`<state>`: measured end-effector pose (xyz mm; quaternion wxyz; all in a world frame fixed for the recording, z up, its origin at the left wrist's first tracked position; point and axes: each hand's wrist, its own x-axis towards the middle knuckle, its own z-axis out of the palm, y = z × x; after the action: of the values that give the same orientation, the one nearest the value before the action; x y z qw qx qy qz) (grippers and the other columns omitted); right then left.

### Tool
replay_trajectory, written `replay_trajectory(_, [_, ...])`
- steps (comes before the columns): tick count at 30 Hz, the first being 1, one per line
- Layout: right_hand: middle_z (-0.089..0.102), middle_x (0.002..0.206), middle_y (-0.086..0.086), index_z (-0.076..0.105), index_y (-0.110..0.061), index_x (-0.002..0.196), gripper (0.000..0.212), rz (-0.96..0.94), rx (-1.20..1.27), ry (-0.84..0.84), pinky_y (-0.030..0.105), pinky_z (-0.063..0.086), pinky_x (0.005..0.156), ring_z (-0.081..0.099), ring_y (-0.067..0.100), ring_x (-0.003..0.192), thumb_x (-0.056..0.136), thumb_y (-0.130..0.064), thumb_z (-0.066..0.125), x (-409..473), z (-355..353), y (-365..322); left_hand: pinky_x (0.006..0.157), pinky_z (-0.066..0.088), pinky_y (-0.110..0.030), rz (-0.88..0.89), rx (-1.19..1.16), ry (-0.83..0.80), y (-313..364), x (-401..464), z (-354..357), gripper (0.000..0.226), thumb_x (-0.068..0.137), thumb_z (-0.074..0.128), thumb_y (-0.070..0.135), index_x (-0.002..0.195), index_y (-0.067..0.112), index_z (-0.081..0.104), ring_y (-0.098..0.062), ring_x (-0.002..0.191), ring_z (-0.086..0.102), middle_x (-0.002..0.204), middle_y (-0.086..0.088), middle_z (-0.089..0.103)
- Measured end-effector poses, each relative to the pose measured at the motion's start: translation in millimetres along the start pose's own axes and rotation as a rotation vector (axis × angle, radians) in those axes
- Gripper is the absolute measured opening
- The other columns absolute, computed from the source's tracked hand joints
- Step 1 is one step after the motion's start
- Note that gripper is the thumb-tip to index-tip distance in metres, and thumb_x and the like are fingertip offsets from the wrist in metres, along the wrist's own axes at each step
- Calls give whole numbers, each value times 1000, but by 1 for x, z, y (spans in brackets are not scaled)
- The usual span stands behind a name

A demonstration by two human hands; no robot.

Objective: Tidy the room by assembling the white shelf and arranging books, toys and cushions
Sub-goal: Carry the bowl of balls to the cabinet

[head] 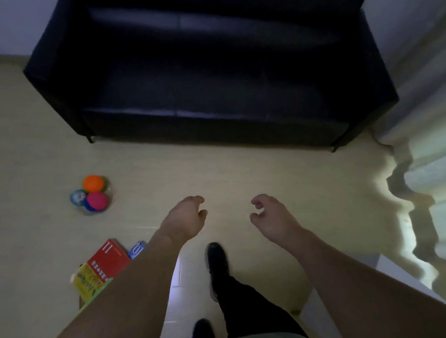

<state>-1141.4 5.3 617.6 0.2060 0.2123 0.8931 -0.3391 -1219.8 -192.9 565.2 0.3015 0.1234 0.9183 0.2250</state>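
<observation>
My left hand (184, 219) and my right hand (270, 217) are stretched out side by side above the beige floor, fingers loosely curled and apart, holding nothing. Three toy balls lie together on the floor at the left: an orange ball (93, 183), a pink ball (97, 201) and a pale blue ball (77, 197). A red book (109, 258), a yellow book (88, 281) and a small blue item (137, 249) lie beside my left forearm, partly hidden by it. A white panel (321, 321) lies low on the right under my right arm.
A dark two-seat sofa (210, 67) stands against the wall ahead, its seat bare. Pale curtains (440, 185) hang down the right side, folds reaching the floor. My dark shoe (216, 258) is stepping forward between my arms. Open floor (161, 175) stretches before the sofa.
</observation>
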Motion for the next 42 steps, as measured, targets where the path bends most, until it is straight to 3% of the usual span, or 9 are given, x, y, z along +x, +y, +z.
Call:
replay_trajectory(9, [52, 130, 4, 51, -16, 128, 36, -102, -142, -168, 26, 41, 91, 55, 21, 111, 91, -18, 52, 170, 5, -138, 106, 38, -30, -187, -187, 71, -80, 109, -101, 44, 99, 49, 25, 141, 13, 46, -23, 125, 52, 144, -5, 49])
replay_trajectory(22, [49, 129, -2, 49, -20, 129, 35, -199, -253, -387, 21, 38, 82, 51, 13, 108, 94, -18, 50, 380, 150, -327, 105, 36, -29, -514, -532, 156, -289, 236, -169, 39, 100, 47, 17, 137, 9, 51, -26, 127, 50, 137, -12, 55])
replay_trajectory(29, [52, 131, 0, 49, -17, 132, 36, -188, -285, -540, 21, 37, 89, 51, 15, 115, 96, -19, 50, 515, 298, -328, 96, 38, -24, -790, -837, 292, -407, 330, -94, 34, 99, 48, 13, 131, 7, 57, -25, 119, 57, 132, -10, 60])
replay_trajectory(33, [55, 124, 1, 52, -17, 129, 34, -180, -270, -598, 19, 40, 76, 54, 11, 96, 95, -19, 51, 598, 417, -288, 99, 41, -30, -974, -1028, 436, -493, 389, -9, 33, 97, 49, 12, 127, 5, 59, -28, 120, 55, 130, -12, 60])
replay_trajectory(35, [57, 117, 2, 54, -16, 126, 32, -160, -275, -623, 21, 42, 71, 54, 11, 88, 94, -18, 50, 631, 473, -264, 88, 46, -35, -1072, -1179, 513, -531, 414, 32, 23, 94, 49, 12, 109, 6, 65, -32, 105, 59, 112, -15, 65])
replay_trajectory(38, [60, 106, 6, 57, -12, 121, 29, -91, -218, -661, 29, 45, 73, 57, 19, 88, 92, -14, 52, 670, 553, -233, 67, 38, -28, -1199, -1464, 636, -576, 447, 87, 14, 92, 47, 9, 85, 16, 57, -22, 82, 53, 86, -7, 56])
replay_trajectory(40, [58, 90, 7, 57, -8, 117, 26, -36, -158, -687, 25, 43, 63, 57, 23, 80, 91, -9, 53, 690, 599, -219, 64, 38, -26, -1257, -1619, 715, -604, 465, 124, 18, 92, 48, 6, 77, 12, 57, -23, 80, 55, 81, -6, 57])
replay_trajectory(42, [49, 75, 4, 51, -9, 112, 20, 59, -55, -736, 17, 37, 46, 48, 20, 63, 94, -3, 50, 705, 636, -215, 63, 42, -25, -1309, -1747, 806, -628, 481, 152, 14, 92, 51, 6, 86, 7, 64, -23, 79, 59, 86, -10, 61])
